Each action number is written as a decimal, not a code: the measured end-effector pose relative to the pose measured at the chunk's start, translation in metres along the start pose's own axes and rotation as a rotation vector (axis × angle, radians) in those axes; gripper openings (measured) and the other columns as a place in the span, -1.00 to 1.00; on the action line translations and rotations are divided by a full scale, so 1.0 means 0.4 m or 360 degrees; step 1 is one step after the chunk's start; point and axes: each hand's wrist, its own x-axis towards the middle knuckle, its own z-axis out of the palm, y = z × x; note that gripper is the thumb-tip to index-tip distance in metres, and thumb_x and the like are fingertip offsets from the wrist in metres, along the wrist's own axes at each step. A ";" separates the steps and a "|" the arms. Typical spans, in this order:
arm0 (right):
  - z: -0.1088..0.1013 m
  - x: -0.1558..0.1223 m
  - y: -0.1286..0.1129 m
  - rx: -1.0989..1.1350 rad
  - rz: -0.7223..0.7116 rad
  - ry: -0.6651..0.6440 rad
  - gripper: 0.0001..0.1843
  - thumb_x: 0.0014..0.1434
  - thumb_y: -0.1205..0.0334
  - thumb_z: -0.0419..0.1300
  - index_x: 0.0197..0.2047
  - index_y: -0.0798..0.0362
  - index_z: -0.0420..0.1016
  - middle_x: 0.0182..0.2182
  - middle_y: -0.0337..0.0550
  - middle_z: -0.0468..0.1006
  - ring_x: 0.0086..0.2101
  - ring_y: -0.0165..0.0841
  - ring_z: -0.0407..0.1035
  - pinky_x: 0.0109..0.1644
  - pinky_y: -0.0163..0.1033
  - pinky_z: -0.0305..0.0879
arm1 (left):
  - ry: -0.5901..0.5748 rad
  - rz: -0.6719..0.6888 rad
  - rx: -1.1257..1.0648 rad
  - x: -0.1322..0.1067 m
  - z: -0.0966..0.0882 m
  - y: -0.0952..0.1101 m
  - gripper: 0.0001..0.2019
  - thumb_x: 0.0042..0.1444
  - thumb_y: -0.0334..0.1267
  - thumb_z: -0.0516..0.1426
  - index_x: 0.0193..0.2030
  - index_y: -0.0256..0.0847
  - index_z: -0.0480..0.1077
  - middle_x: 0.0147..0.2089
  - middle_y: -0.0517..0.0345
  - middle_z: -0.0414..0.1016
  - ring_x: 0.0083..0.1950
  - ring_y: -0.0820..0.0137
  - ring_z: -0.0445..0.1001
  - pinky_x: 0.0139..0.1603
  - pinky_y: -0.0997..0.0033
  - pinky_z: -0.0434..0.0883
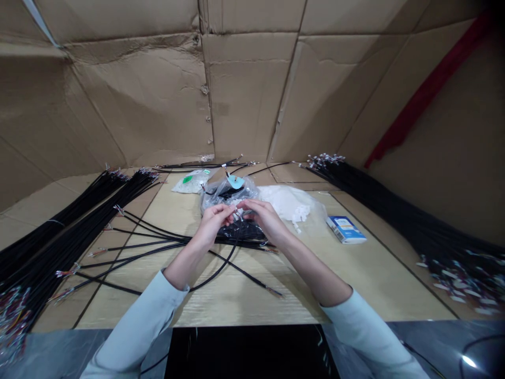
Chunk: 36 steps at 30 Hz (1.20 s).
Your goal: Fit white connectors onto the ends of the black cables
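Note:
My left hand [213, 221] and my right hand [265, 220] meet above the middle of the table, fingers pinched together on the end of a thin black cable [228, 258]. The cable curves down from my fingers toward my left forearm. Its tip carries small wires and something white that I cannot make out clearly. Under my hands lies a clear plastic bag [224, 193] with dark parts and a pale blue piece on top. Both sleeves are light blue.
Large bundles of black cables lie at the left [59, 231] and at the right [398, 210]. Loose cables [138, 247] spread across the wooden tabletop. A white bag of small parts [290, 204], a green-marked bag [192, 181] and a blue-white box [346, 229] sit nearby. Cardboard walls stand behind.

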 end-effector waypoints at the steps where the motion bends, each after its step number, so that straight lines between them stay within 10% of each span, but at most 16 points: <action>1: 0.001 -0.002 -0.002 0.0042 0.0012 -0.0026 -0.72 -0.06 0.06 0.19 -0.40 0.12 0.50 -0.31 -0.11 0.48 -0.23 -0.35 0.31 -0.26 -0.30 0.21 | -0.0011 -0.0001 0.0015 -0.001 0.000 -0.001 -0.64 -0.27 -0.05 0.29 -0.57 -0.33 0.32 -0.61 0.22 0.28 -0.53 0.58 0.21 -0.49 0.56 0.14; 11: -0.024 0.007 -0.009 -0.0349 -0.0307 -0.0017 -0.81 -0.12 0.15 0.27 -0.51 0.11 0.47 -0.27 -0.15 0.42 -0.18 -0.35 0.30 0.04 -0.20 0.10 | -0.0060 -0.0009 0.0140 -0.001 0.000 -0.005 -0.63 -0.22 -0.04 0.27 -0.57 -0.33 0.30 -0.59 0.22 0.30 -0.53 0.57 0.21 -0.49 0.56 0.13; 23: -0.031 0.011 -0.024 -0.0529 -0.0470 -0.0102 -0.82 -0.07 0.15 0.22 -0.51 0.10 0.41 -0.30 -0.14 0.41 -0.21 -0.35 0.28 -0.09 -0.23 0.17 | -0.0025 0.0019 0.0158 0.005 -0.004 -0.009 -0.61 -0.25 -0.01 0.27 -0.57 -0.33 0.29 -0.61 0.23 0.28 -0.56 0.58 0.20 -0.52 0.56 0.12; 36: -0.048 0.015 -0.010 0.0433 0.0973 -0.0314 -0.88 -0.14 0.40 0.07 -0.53 0.14 0.44 -0.47 -0.17 0.47 -0.46 -0.48 0.31 -0.35 -0.36 0.26 | -0.0403 0.0243 0.0156 -0.002 -0.008 -0.004 -0.69 -0.08 -0.08 0.22 -0.52 -0.33 0.33 -0.56 0.21 0.29 -0.50 0.57 0.21 -0.44 0.55 0.16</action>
